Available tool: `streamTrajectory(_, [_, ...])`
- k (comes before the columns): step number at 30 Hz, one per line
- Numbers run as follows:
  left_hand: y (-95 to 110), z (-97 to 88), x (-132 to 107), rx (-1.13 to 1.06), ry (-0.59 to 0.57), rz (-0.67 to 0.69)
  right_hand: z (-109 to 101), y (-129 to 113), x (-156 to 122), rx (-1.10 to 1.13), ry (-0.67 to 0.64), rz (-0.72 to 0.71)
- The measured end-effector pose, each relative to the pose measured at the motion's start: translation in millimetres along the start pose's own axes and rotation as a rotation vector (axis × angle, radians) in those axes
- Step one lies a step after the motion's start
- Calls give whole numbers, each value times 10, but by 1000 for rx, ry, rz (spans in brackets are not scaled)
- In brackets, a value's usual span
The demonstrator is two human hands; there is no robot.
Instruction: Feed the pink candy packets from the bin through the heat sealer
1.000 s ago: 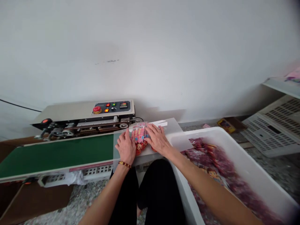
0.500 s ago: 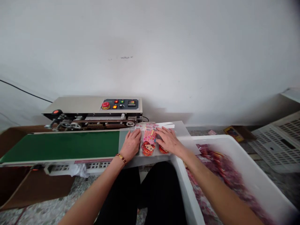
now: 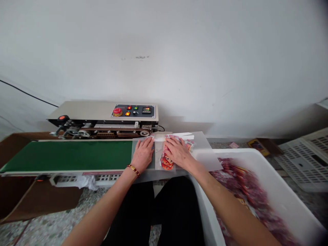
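Observation:
My left hand lies flat, fingers stretched forward, at the right end of the green belt, on the edge of a translucent sheet. What is under its palm is mostly hidden. My right hand rests, fingers spread, over a clear plastic packet printed in red, pink and orange with a cartoon figure. It presses on the packet from above and hides much of it. White strips lie just beyond that hand. The sealing machine, with lit buttons and display, stands behind the green belt.
A white foam box with many reddish packets stands at my right. Farther right is a pale plastic crate. A cardboard box sits below the belt at left. A wall rises behind the machine.
My right hand has moved left and now covers more of the printed packet. My left hand stays near the belt's end, its fingers reaching slightly farther forward. The view has shifted a little.

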State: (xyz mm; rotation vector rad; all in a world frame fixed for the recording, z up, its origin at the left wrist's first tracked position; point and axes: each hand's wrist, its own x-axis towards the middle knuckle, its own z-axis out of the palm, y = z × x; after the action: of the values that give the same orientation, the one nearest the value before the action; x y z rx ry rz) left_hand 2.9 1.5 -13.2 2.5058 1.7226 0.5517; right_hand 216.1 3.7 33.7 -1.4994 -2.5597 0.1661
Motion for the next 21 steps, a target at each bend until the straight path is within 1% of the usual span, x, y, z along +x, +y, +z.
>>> streamTrajectory(2, [-11, -15, -12, 10, -1, -25, -4, 15, -8, -24, -4, -12])
streamTrajectory(4, [-94, -28, -40, 19, 2, -43, 15, -8, 39, -46, -11, -30])
streamTrajectory(7, [-374, -81, -131, 44, 20, -74, 79, -101, 215, -56, -44, -86])
streamTrajectory(10, [-710, -214, -243, 67, 37, -108, 105, -207, 425, -27, -110, -146])
streamTrajectory(12, [-829, -320, -289, 83, 84, -151, 72, -249, 496, 10, -119, -149])
streamTrajectory(13, [-829, -361, -296, 88, 118, -171, 45, -256, 495, 27, -103, -139])
streamTrajectory(14, [-784, -384, -292, 85, 147, -177, 17, -255, 470, 39, -79, -126])
streamTrajectory(16, [-580, -367, -255, 52, 163, -135, -27, -226, 357, 37, -34, -109])
streamTrajectory(19, [-159, -216, -162, -35, 76, 18, -36, -134, 130, -3, -20, -126])
streamTrajectory(21, [34, -107, -111, -77, 14, 75, -13, -54, 10, -8, -20, -126])
